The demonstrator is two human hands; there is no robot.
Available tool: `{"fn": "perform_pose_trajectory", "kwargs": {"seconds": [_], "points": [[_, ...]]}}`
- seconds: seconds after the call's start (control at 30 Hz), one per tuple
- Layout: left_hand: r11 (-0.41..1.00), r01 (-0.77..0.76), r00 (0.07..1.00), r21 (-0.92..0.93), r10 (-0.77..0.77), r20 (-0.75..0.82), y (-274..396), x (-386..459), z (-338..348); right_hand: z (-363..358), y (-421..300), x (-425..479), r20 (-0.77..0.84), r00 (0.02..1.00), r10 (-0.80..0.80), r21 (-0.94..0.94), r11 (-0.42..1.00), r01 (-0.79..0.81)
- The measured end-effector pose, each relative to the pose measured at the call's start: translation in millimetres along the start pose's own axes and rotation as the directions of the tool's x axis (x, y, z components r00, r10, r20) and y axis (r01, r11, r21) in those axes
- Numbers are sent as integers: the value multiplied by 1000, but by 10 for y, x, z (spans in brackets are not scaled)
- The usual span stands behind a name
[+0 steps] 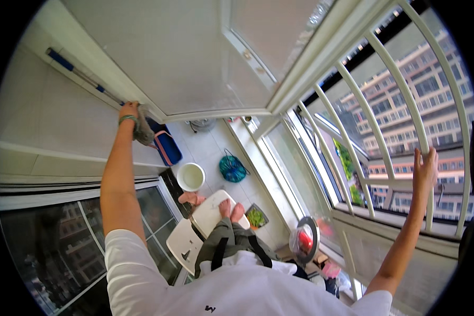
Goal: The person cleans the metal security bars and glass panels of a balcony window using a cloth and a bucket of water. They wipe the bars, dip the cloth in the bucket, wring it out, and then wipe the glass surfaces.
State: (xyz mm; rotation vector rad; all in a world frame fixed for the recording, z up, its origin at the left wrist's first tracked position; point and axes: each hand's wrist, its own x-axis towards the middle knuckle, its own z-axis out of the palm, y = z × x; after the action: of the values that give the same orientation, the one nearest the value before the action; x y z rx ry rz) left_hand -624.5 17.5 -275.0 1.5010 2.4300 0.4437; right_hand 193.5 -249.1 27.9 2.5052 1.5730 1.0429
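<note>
My left hand [129, 108] is raised at the wall on the left, holding a grey-brown cloth [143, 128] that hangs beside the wrist. A pole with blue grips [79, 73] runs along the wall up to that hand; whether the fingers touch it, I cannot tell. My right hand [426, 168] is wrapped around a white metal window bar [414, 114] on the right. Below me, my bare feet [232, 210] stand on a white plastic chair [211, 209].
On the tiled floor lie a white bucket [191, 177], a blue basin [170, 148], a teal bag [233, 168] and pink slippers [191, 198]. A potted plant [256, 217] is beside the chair. A white panel [173, 59] projects above; glass doors [51, 241] line the left.
</note>
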Motion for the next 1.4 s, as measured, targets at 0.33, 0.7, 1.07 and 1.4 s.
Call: {"fn": "perform_pose_trajectory", "kwargs": {"seconds": [0.33, 0.7, 1.07, 1.4], "points": [[967, 195, 979, -164, -203, -31, 732, -393, -93, -29, 22, -33, 19, 999, 29, 8, 1000, -29], [770, 514, 815, -379, -301, 495, -1159, -1517, 1751, -332, -325, 23, 36, 997, 71, 169, 983, -76], [406, 837, 529, -366, -430, 732, -1770, -3337, 1887, 812, -1834, -1325, 219, 890, -400, 599, 775, 201], [223, 873, 461, -433, -92, 882, -2627, -3967, 2101, 2700, -1466, -531, 618, 721, -314, 662, 703, -261]]}}
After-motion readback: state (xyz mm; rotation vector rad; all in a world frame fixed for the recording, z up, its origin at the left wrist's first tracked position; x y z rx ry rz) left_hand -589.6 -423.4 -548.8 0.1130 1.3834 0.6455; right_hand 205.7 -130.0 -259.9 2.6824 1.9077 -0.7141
